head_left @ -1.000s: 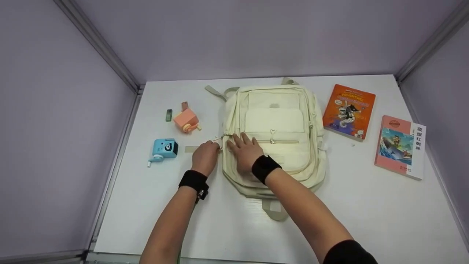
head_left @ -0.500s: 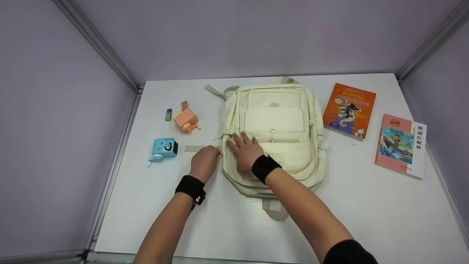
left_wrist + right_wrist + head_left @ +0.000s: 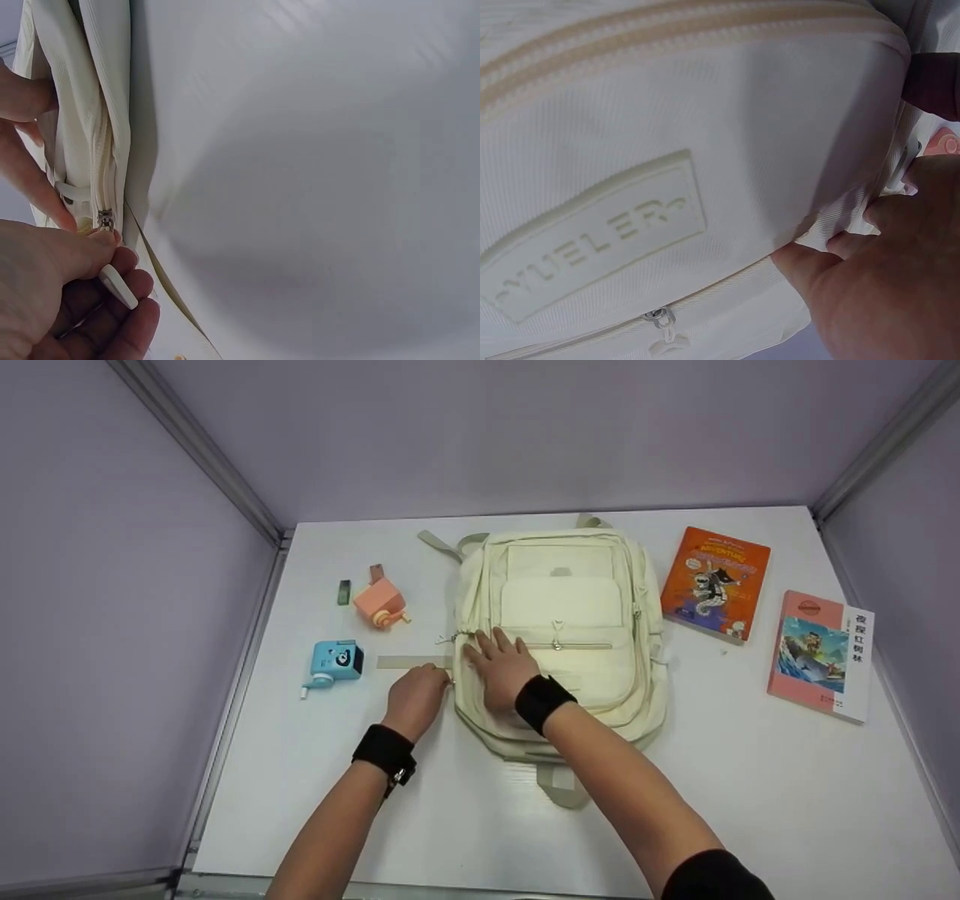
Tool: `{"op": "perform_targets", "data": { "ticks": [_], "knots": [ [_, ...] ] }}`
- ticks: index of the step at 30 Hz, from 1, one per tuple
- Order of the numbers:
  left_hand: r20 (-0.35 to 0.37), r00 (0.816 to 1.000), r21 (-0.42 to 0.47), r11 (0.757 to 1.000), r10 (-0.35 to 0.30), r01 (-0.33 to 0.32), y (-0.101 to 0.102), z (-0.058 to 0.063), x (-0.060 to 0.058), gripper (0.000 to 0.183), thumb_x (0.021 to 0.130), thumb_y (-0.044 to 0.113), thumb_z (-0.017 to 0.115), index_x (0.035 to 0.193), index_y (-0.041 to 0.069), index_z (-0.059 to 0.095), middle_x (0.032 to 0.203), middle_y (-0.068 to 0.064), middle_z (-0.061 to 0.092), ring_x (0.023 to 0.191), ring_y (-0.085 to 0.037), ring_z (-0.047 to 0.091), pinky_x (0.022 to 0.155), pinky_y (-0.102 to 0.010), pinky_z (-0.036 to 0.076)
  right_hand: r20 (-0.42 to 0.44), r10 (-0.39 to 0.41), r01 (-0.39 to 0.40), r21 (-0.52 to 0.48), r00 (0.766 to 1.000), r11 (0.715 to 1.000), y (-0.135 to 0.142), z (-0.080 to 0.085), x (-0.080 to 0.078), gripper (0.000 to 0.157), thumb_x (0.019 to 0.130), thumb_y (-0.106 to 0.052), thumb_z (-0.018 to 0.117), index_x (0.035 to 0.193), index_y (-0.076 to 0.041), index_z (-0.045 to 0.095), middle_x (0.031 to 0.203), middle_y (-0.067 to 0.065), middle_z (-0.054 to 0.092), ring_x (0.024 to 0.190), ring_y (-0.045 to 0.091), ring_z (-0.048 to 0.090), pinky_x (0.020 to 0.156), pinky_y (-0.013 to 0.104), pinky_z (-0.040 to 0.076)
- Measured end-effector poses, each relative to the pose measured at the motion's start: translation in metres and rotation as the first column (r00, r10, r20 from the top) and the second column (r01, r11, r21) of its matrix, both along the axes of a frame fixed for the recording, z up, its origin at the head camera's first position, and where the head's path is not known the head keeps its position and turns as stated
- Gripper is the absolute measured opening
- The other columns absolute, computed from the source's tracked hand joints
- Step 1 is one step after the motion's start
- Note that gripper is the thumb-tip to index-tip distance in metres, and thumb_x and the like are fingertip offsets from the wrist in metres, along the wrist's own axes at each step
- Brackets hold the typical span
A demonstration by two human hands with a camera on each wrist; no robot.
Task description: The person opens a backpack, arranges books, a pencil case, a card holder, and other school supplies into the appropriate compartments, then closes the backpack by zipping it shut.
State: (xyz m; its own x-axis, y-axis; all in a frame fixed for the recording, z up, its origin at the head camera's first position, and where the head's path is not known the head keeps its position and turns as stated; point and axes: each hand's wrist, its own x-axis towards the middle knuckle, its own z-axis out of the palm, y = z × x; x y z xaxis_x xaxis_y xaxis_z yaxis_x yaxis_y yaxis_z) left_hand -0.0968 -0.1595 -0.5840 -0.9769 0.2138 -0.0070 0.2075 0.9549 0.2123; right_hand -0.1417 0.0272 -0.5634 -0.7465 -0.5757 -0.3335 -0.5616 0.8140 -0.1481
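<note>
A cream backpack [image 3: 562, 600] lies front side up on the white table, its top toward the far edge. At its left side my left hand [image 3: 416, 697] pinches a zipper pull [image 3: 118, 286]; the left wrist view shows the metal slider [image 3: 105, 217] just beyond thumb and finger. The zipper teeth [image 3: 97, 161] run on from the slider along the bag's edge. My right hand [image 3: 506, 671] rests on the left part of the bag's front with its fingers spread. In the right wrist view, that hand [image 3: 900, 262] lies beside the front pocket with the raised label [image 3: 600, 236].
Left of the bag are a blue crank sharpener [image 3: 335, 660], a pink crank sharpener [image 3: 380, 601], a small green block [image 3: 344, 592] and a small reddish block [image 3: 376, 573]. An orange book [image 3: 716, 585] and a pink-and-white book [image 3: 820, 656] lie to the right. Walls enclose the table.
My left hand has moved down along the bag's left edge, toward me, still with the zipper pull. The right hand has stayed in place on the bag.
</note>
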Motion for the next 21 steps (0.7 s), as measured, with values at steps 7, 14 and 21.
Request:
{"op": "perform_targets", "data": {
  "ticks": [7, 14, 21],
  "knots": [
    [0.029, 0.999, -0.03, 0.999, -0.025, 0.026, 0.002, 0.005, 0.013, 0.012, 0.097, 0.007, 0.068, 0.099, 0.008, 0.08, 0.089, -0.008, 0.069, 0.083, -0.028, 0.067, 0.069, -0.041, 0.056, -0.009, -0.015, 0.015, 0.007, 1.0, 1.0, -0.002, -0.006, -0.002, 0.076, 0.099, -0.019, 0.054, 0.165, -0.021, 0.017, 0.171, 0.01, 0.008, 0.156, 0.035, 0.003, 0.122, 0.056, 0.016],
    [0.071, 0.997, -0.034, 0.999, -0.029, 0.032, 0.002, 0.005, 0.022, 0.014, 0.097, 0.008, 0.068, 0.103, 0.01, 0.081, 0.092, -0.007, 0.07, 0.084, -0.026, 0.067, 0.071, -0.039, 0.056, -0.004, -0.022, 0.022, -0.018, 1.0, 1.0, -0.001, -0.003, 0.0, 0.075, 0.098, -0.015, 0.053, 0.165, -0.02, 0.02, 0.171, 0.011, 0.01, 0.156, 0.037, 0.004, 0.121, 0.057, 0.016],
    [0.073, 0.997, 0.001, 1.0, 0.002, -0.002, 0.003, 0.004, 0.029, 0.013, 0.098, 0.009, 0.068, 0.102, 0.009, 0.08, 0.09, -0.006, 0.07, 0.084, -0.025, 0.068, 0.07, -0.039, 0.056, -0.002, -0.01, 0.01, -0.024, 1.0, 1.0, -0.001, -0.003, -0.002, 0.074, 0.099, -0.018, 0.053, 0.165, -0.019, 0.019, 0.17, 0.012, 0.01, 0.155, 0.037, 0.004, 0.121, 0.058, 0.016]
  ]
}}
